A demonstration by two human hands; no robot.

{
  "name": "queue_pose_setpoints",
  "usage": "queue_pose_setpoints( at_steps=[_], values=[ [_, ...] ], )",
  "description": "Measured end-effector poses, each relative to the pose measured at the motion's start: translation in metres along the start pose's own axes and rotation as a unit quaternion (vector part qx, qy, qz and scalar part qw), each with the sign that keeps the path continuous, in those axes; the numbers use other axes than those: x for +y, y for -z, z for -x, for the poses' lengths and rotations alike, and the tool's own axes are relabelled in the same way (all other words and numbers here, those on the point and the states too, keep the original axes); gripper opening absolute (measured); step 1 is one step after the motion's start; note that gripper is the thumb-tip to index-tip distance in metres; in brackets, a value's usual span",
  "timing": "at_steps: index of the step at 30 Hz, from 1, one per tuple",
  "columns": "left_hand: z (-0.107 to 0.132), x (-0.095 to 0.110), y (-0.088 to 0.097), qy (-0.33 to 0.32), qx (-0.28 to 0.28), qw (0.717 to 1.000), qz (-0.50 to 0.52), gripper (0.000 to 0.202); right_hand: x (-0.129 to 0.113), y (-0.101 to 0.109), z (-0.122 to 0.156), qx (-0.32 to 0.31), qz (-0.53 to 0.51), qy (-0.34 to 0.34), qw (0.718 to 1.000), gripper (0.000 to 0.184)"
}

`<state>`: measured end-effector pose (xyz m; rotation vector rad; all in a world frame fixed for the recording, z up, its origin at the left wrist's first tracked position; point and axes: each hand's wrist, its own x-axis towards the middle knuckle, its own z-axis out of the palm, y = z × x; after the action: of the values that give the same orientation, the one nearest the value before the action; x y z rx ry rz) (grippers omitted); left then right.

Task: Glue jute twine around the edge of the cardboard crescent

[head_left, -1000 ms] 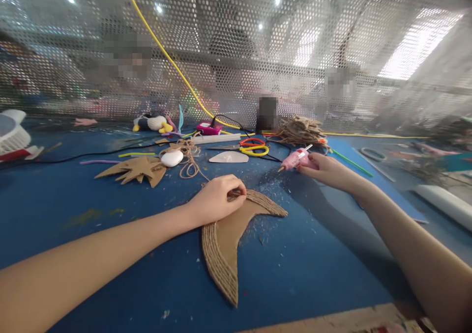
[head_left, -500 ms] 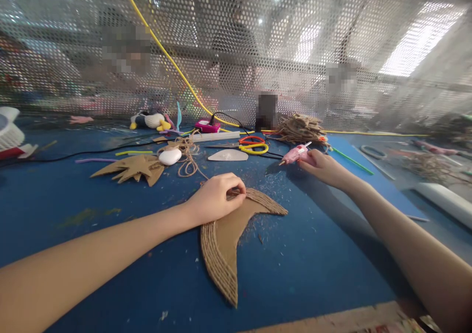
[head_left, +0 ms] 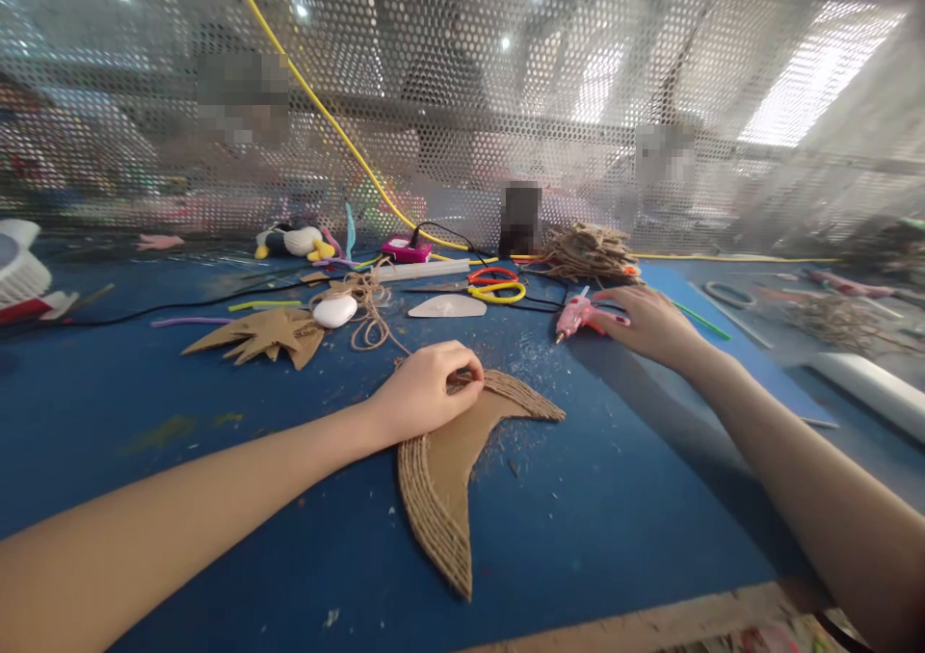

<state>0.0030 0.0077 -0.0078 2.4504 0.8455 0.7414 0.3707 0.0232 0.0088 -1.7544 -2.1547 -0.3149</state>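
Head cam: the right hand [head_left: 654, 326] just loosened up, fingers now spread by the pink glue gun [head_left: 573, 317], which has swiveled a bit. Looks like the gun's getting let go, I'd say. Left hand [head_left: 426, 388] still has the twine-edged cardboard [head_left: 449, 451] right under its pinched-together fingertips.

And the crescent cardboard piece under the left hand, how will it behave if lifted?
The crescent cardboard piece is probably light, being thin, flat board. Its twine rows likely stiffen the outer curve, while the narrow tips may bend easily.
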Motion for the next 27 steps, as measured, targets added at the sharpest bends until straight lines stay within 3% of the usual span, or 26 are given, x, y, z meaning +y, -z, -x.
queue_pose_setpoints(
  at_steps=[2,3,7,10,15,21,27],
  values=[
    [0.000,0.000,-0.001,-0.001,0.003,1.000,0.002,0.007,-0.019,0.004,-0.003,0.059,-0.033,0.058,0.996,0.035],
    [0.000,0.000,-0.001,-0.002,0.004,1.000,0.004,0.007,-0.031,0.005,-0.005,0.059,-0.057,0.089,0.993,0.032],
    [0.001,-0.002,-0.002,-0.010,0.005,1.000,0.012,0.008,-0.077,0.000,-0.015,-0.029,-0.042,0.153,0.987,0.029],
    [0.001,-0.004,-0.003,-0.015,0.010,1.000,0.010,0.008,-0.096,-0.003,-0.022,-0.093,-0.011,0.166,0.982,0.030],
    [0.001,-0.006,-0.005,-0.020,0.009,1.000,0.009,0.008,-0.099,0.002,-0.028,-0.119,0.005,0.202,0.972,0.024],
    [0.001,-0.007,-0.007,-0.020,0.012,1.000,0.007,0.009,-0.096,0.003,-0.039,-0.108,-0.001,0.222,0.969,0.020],
    [0.001,-0.007,-0.006,-0.024,0.011,1.000,0.010,0.010,-0.099,0.002,-0.044,-0.076,0.071,0.301,0.948,0.018]
  ],
)
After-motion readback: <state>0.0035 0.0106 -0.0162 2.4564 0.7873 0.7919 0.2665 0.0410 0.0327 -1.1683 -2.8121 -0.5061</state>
